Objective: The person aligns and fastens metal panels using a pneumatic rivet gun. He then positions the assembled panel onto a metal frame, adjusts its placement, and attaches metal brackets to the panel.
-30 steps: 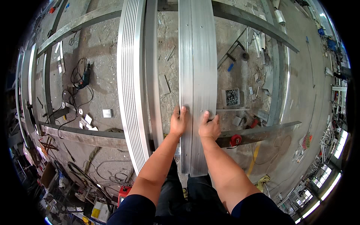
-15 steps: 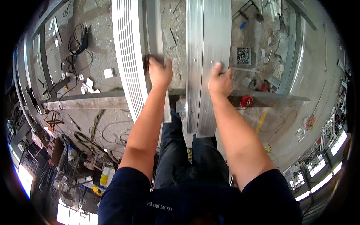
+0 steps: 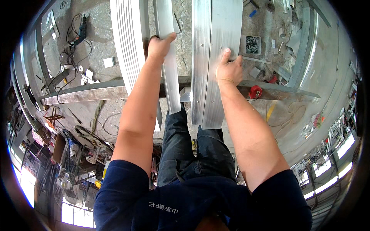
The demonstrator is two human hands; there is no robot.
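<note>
My left hand [image 3: 158,47] is closed around a narrow aluminium channel [image 3: 170,73], thumb on its right edge, the other fingers mostly hidden behind it. A white ribbed aluminium profile [image 3: 130,38] lies just left of that channel. My right hand [image 3: 229,70] grips the right edge of a wide silver aluminium profile [image 3: 201,73], with the thumb on its upper face and fingers partly hidden at the side. This profile has a lengthwise seam and small rivet-like dots. A gap separates the channel from the wide profile. The near ends of both reach over my legs.
A steel crossbar [image 3: 84,93] runs beneath the profiles. On it, right of the wide profile, sits a red tape measure [image 3: 255,91]. A box of screws [image 3: 252,45] stands on the floor beyond. A corded power drill [image 3: 81,32] and white offcuts [image 3: 109,62] lie left.
The narrow channel has shifted away from the ribbed profile and turned its face up, my left hand moving with it. My right hand keeps its place on the wide profile. The view has shifted slightly.
</note>
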